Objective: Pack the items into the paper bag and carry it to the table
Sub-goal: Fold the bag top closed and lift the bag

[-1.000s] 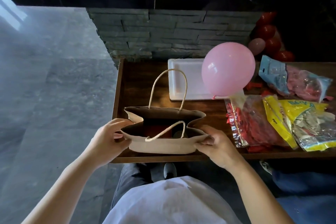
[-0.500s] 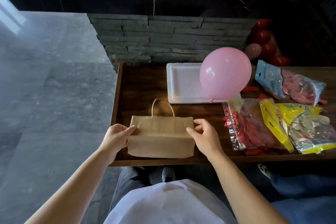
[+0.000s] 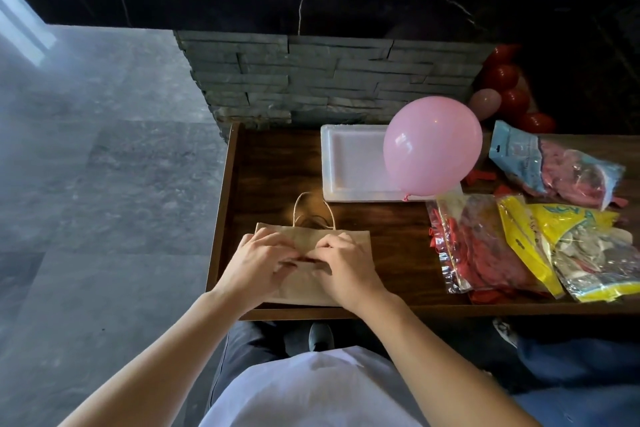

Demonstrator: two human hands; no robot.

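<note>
**Fingers pinching the bag shut: how I'd handle this fold**

Fingers [image 3: 277, 246] of both hands are curled narrow and pressed onto the middle of the paper bag [image 3: 349, 239], pinching the brown paper along a crease. The left hand [image 3: 256, 265] and right hand [image 3: 346, 270] sit almost touching each other, knuckles up. A sliver of red peeks out between them, but I can't tell what it is.

The bag lies flat on the near left part of the wooden table [image 3: 270, 177], close to the near edge, with its rope handle [image 3: 313, 210] pointing to the far side.

My take is that this is the closing step, so a few tips: keep the crease straight across the width, run the fingers outward from the middle to both corners, and don't press hard where something is inside or the paper may tear. Leave the handle free so it can be grabbed for the carry.

Just past the handle there's a white tray [image 3: 349, 163], with a pink balloon [image 3: 433, 149] over its right end. Plastic packets of balloons [image 3: 526, 246] lie well to the right, apart from the bag. If those still need packing, folding now looks a bit early.
</note>
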